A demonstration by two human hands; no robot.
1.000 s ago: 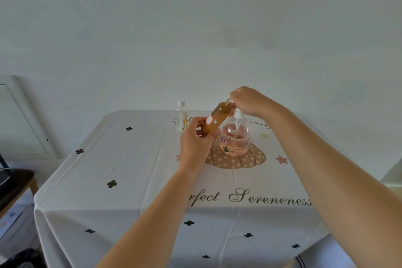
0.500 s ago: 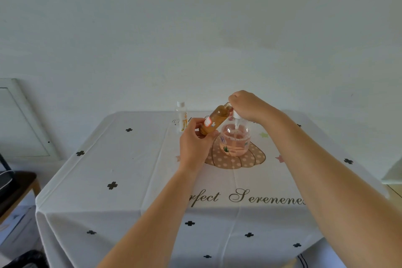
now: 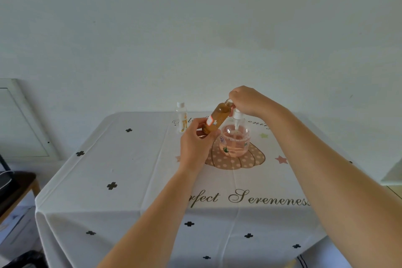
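Note:
My left hand [image 3: 195, 143] grips the lower part of an amber bottle [image 3: 216, 118] with a red and white label. The bottle tilts up to the right, above the table. Its threaded neck is bare. My right hand [image 3: 245, 100] hovers at that neck with fingers curled, pinching a small cap that is mostly hidden. Just below the right hand stands a clear round pump bottle [image 3: 236, 141] with pink liquid and a white pump head.
A small clear bottle with a white cap [image 3: 181, 117] stands at the table's far edge, left of the hands. The table wears a white printed cloth [image 3: 121, 180]. A white wall rises right behind it. A dark wooden stool [image 3: 19, 183] sits at the left.
Both hands and the amber bottle stay almost where they were. Only the view shifts slightly.

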